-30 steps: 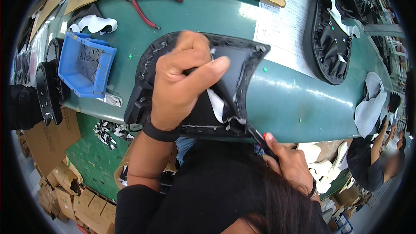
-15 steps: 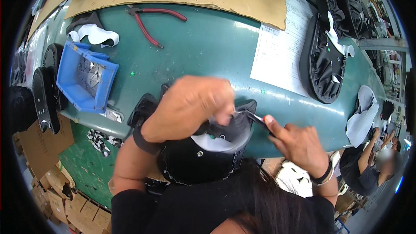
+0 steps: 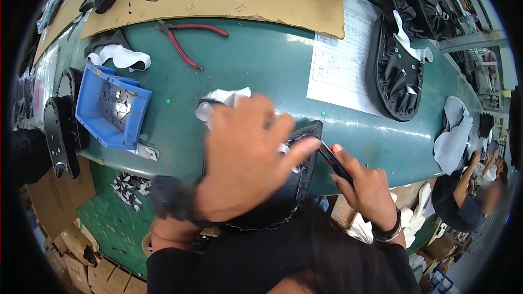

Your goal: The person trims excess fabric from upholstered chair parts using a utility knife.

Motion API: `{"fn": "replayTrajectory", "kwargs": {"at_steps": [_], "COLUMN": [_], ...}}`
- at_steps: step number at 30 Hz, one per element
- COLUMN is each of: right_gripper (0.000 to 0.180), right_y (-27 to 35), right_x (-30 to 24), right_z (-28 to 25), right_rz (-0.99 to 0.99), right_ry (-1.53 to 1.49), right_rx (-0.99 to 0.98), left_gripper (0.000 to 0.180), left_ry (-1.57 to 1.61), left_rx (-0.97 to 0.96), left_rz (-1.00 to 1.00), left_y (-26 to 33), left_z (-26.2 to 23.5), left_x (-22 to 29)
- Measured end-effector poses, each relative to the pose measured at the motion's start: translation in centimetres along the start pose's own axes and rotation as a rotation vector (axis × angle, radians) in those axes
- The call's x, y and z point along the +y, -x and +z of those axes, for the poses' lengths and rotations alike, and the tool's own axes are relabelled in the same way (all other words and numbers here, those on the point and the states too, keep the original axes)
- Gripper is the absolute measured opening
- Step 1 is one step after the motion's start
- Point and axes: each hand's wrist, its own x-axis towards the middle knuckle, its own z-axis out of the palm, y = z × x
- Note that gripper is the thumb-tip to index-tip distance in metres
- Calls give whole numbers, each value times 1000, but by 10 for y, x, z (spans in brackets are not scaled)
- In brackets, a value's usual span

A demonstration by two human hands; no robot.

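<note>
A utility knife [image 3: 336, 164] with a dark handle, a red part and a thin blade is gripped in my right hand [image 3: 375, 193]. Its blade reaches the corner of a black padded piece [image 3: 291, 191] with a stitched edge, which lies before my body. My left hand [image 3: 239, 155], somewhat blurred, is above this piece and hides much of it. The left thumb and forefinger are spread apart, the thumb pointing toward the blade. A white and dark fabric scrap [image 3: 226, 97] shows just beyond the left hand; whether they touch I cannot tell.
Red-handled pliers [image 3: 185, 46] lie toward the back. A blue bin [image 3: 87, 110] with small metallic pieces stands at left. A cardboard sheet [image 3: 239, 0], a printed paper [image 3: 335, 76], a black gathered piece [image 3: 396, 73] and a grey fabric piece [image 3: 453, 133] are on the table. Another person [image 3: 463, 198] works at far right.
My left hand has gone from closed to spread fingers. A white and dark scrap now shows beyond it, away from the black piece. The knife remains in my right hand, slightly changed in angle.
</note>
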Motion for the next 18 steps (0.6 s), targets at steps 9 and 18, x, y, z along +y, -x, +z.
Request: {"fn": "replayTrajectory", "kwargs": {"at_steps": [9,18], "right_gripper": [57,59], "right_y": [8,15], "right_x": [22,12], "right_z": [18,40], "right_rz": [-159,-75], "right_ry": [-225,-40], "right_rx": [181,142], "left_gripper": [30,35], "left_ry": [328,521], "left_rx": [-103,54], "left_rz": [50,137], "left_y": [19,10], "left_z": [56,56], "left_x": [5,1]}}
